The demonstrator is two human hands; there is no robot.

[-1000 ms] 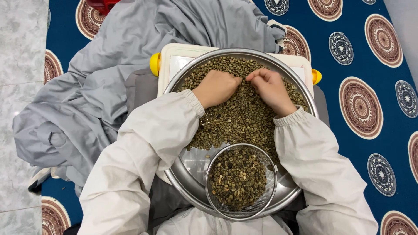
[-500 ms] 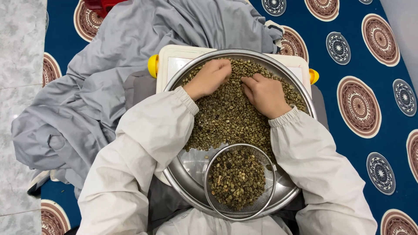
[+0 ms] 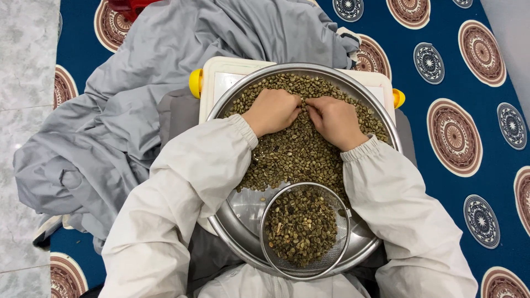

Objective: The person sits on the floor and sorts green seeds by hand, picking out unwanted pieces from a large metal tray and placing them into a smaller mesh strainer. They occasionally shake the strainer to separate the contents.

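We're looking straight down at our lap. Big round steel pan (image 3: 251,207), shiny & smooth w/ a rolled rim, sits on a white plastic tray (image 3: 221,74) w/ rounded corners and yellow knobs at both sides. Pan's far half is heaped w/ green coffee beans (image 3: 292,157): small, oval, matte, pale olive-tan, a few darker ones mixed in. Near-left part of the pan floor is bare metal, reflecting light.

Our left hand (image 3: 271,110) and right hand (image 3: 334,120) rest knuckles-up on the bean pile near the pan's centre-top, fingertips almost touching each other. Fingers on both are curled down into the beans, loosely bent, not spread flat; whether they pinch any single bean we can't tell, tips are buried. Cuffs of our off-white jacket sleeves are elasticated & puckered, fabric smooth w/ soft folds.

Closer to us, inside the pan's near edge, lies a small round wire-mesh sieve (image 3: 338,243) w/ thin metal rim, holding a darker, rougher batch of beans (image 3: 301,223), brown-green, some broken-looking.

Around: crumpled grey cloth (image 3: 110,127), soft, heavy folds, to the left & beyond the tray. Blue mat (image 3: 436,88) w/ round brown & white medallion patterns on the right. Pale marbled floor tile (image 3: 25,66) at far left.
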